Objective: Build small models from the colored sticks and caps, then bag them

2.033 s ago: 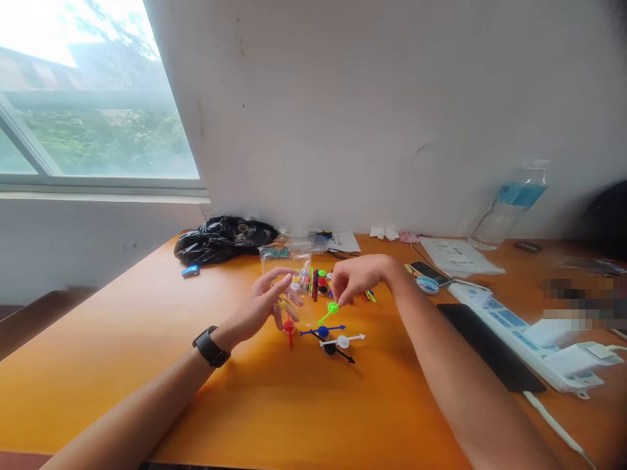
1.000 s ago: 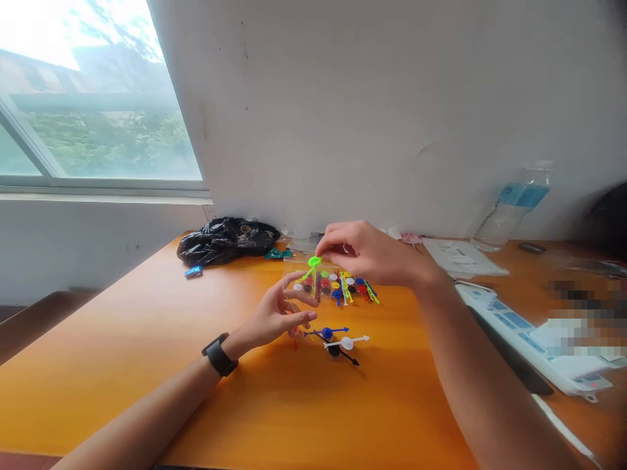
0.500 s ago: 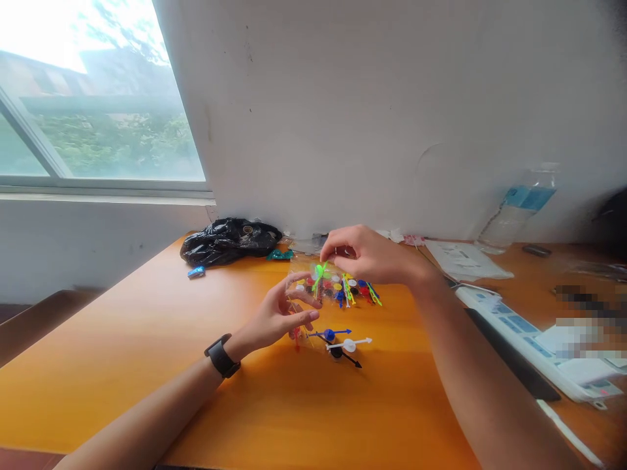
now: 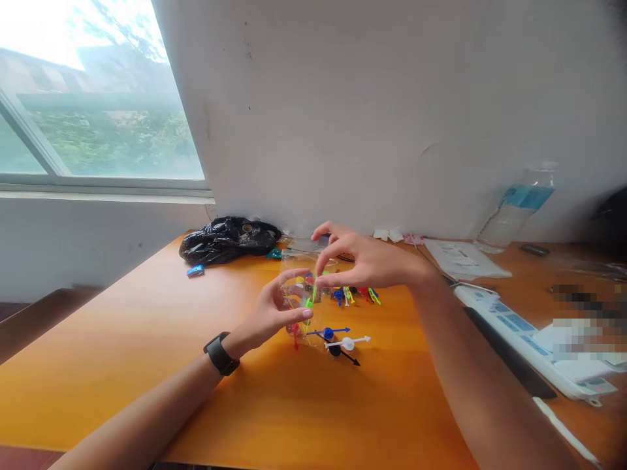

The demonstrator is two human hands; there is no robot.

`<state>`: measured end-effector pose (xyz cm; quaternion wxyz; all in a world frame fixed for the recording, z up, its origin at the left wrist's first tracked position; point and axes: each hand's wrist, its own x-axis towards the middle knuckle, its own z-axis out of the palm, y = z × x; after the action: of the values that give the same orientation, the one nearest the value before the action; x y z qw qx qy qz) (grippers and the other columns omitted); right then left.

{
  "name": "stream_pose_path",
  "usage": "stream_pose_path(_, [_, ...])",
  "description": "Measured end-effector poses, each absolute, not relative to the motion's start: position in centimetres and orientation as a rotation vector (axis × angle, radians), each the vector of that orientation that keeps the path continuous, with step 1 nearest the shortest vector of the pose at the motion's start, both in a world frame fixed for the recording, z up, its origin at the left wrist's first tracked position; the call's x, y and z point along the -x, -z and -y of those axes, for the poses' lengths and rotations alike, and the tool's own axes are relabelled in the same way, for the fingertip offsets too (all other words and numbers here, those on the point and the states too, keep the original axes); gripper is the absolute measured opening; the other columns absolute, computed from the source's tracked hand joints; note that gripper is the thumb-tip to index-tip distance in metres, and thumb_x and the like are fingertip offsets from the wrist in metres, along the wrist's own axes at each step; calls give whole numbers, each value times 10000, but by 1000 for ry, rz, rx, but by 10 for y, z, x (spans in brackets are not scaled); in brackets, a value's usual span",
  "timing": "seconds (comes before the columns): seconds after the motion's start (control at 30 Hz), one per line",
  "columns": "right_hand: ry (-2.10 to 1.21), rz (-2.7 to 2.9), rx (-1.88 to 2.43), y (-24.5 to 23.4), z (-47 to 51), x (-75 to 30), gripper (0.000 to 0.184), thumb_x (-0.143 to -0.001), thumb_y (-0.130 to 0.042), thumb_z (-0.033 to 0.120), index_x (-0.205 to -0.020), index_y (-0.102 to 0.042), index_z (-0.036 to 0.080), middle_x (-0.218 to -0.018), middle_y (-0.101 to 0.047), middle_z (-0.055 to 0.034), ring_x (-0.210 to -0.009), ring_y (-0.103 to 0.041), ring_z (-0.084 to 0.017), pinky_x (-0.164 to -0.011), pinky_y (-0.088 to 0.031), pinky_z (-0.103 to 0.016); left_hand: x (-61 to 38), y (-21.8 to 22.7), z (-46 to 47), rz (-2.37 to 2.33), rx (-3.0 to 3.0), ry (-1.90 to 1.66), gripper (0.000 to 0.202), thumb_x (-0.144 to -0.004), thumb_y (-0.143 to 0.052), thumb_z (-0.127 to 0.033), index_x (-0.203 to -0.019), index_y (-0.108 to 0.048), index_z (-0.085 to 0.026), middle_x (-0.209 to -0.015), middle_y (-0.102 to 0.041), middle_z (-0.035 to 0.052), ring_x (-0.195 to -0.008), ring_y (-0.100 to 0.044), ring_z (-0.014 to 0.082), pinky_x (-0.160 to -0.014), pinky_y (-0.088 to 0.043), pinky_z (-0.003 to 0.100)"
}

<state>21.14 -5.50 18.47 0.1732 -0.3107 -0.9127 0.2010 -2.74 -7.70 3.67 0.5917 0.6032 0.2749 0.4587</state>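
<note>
Right hand (image 4: 353,256) pinching the bright green plastic arrow spinner (image 4: 309,303) by its tip, inside or in front of the clear plastic bag (image 4: 294,260) that the left hand (image 4: 269,308) grips, and slack film could snag it loose

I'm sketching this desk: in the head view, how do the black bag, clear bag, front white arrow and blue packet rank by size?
Largest first:
Black bag and clear bag: too close to rank; left hand hides part of the clear one
Front white arrow
Blue packet
</note>
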Motion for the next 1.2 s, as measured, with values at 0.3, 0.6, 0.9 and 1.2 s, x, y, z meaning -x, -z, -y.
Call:
stream_pose_path(0.3, [-719,2531,739,-181,56,-202,135,-923,-715,282,-843,-751,179,-1037,-701,-61,-777,-640,-141,-667,-504,-272,30,-35,70,-499,-1438,-1026,634,-842,-884,-384,-1401,-631,-224,-1245,-751,148,-1103,-733,295,-886,-606,371])
stream_pose_path(0.6, [-713,2332,750,-170,53,-190,120,-959,-642,293,-945,-706,192,-866,-696,-25,-682,-626,-136,-573,-460,-256,28,-41,78,-761,-1489,-914,487,-833,-880,-416,-1224,-717,-174,-1072,-787,126,-854,-780,254,-603,-614,282])
stream_pose_path(0.9, [-749,2379,826,-167,47,-197,288,-883,-699,222,-1172,-703,212,-964,-736,-36,-795,-692,-169,-651,-522,-258,28,-41,77,-776,-1495,-920,473,-819,-892,-441,-1152,-727,-148,-899,-784,84,-727,-755,193,-623,-600,261])
stream_pose_path(1.2, [-740,2289,824,-162,39,-195,134,-929,-627,238,-959,-736,167,-779,-687,-17,-695,-614,-139,-658,-475,-272,33,-35,72,-764,-1554,-885,499,-850,-859,-494,-1184,-725,-149,-917,-800,105,-785,-779,238,-677,-623,309])
